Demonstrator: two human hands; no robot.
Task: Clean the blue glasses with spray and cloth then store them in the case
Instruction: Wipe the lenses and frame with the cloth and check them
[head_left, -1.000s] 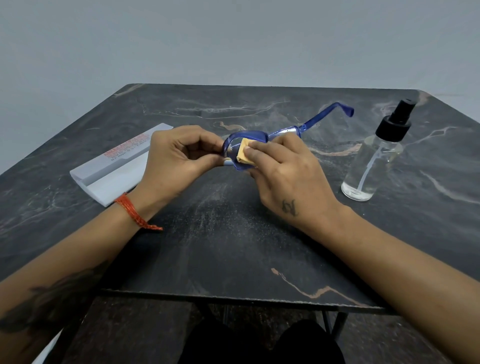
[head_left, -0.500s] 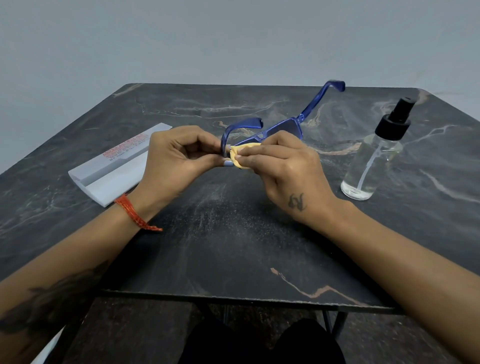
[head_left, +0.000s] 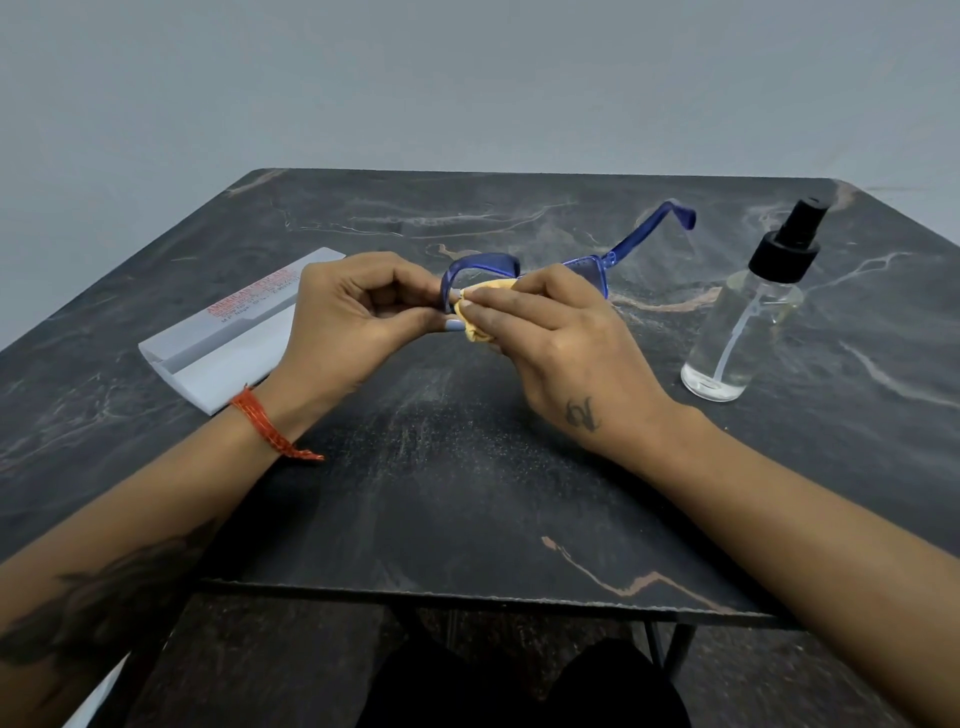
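The blue glasses (head_left: 597, 265) are held above the middle of the dark marble table (head_left: 467, 493), one arm pointing up and to the back right. My left hand (head_left: 353, 317) pinches the near left end of the frame. My right hand (head_left: 556, 338) pinches a small yellow cloth (head_left: 480, 325) against the left lens. The clear spray bottle (head_left: 743, 322) with a black pump stands to the right of my right hand. The white glasses case (head_left: 228, 338), with red print on it, lies open at the left, partly behind my left hand.
The table's front edge (head_left: 467, 597) runs close to my body, with my dark-clothed knees below it. A grey wall stands behind the table. An orange thread band circles my left wrist (head_left: 265, 426).
The glasses tilted, so the far arm swung up and then slightly down to the right. My right hand shifted the cloth from the lens face toward the frame's left edge.
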